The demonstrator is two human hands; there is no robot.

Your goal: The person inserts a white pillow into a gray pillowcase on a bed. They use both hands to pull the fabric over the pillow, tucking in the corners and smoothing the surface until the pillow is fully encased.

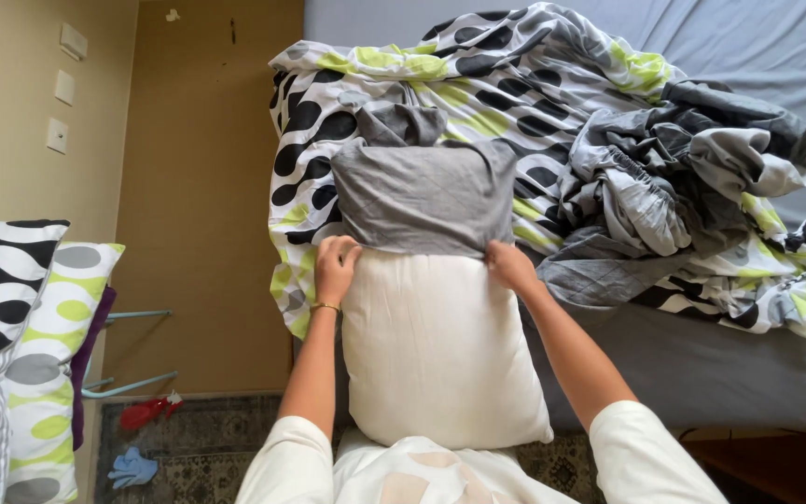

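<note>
I see my left hand (336,266) and right hand (509,266) with fingers closed on the hem of a soft grey pillowcase (422,194), half over a plump white pillow (436,350). Crumpled spotted bedding (599,140) crowds the bed (748,364) behind.

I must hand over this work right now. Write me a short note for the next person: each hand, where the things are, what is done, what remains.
Left hand: grips the left edge of the grey pillowcase.
Right hand: grips its right edge.
White pillow: upright against the bed, its top inside the case.
Done: case covers roughly the top third.
Left: the rest of the pillow is bare.
Patterned bedding lies bunched behind.
</note>
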